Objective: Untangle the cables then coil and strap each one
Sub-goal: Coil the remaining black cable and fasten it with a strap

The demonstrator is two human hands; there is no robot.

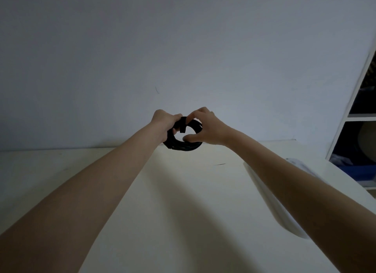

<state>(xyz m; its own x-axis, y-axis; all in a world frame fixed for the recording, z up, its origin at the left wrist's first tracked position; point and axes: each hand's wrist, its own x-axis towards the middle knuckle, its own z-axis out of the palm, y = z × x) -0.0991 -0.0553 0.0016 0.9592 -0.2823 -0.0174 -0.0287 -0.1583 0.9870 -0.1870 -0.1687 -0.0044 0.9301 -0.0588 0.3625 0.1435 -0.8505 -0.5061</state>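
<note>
Black coiled cable (184, 145) hangs between my hands: left hand (162, 123) grips its nine o'clock side, right hand (205, 128) pinches the strap (182, 125) at twelve.

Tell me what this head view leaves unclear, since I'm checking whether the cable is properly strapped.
- Strap closure: black on the black cable coil, dim light; fastening not visible.
- Left side of the coil: covered by the left hand.
- Cable ends and plugs: none can be made out; the right hand hides part of the coil.
- Shelf contents: dark, cut off by the right edge.
- Other cables: none in frame.
</note>
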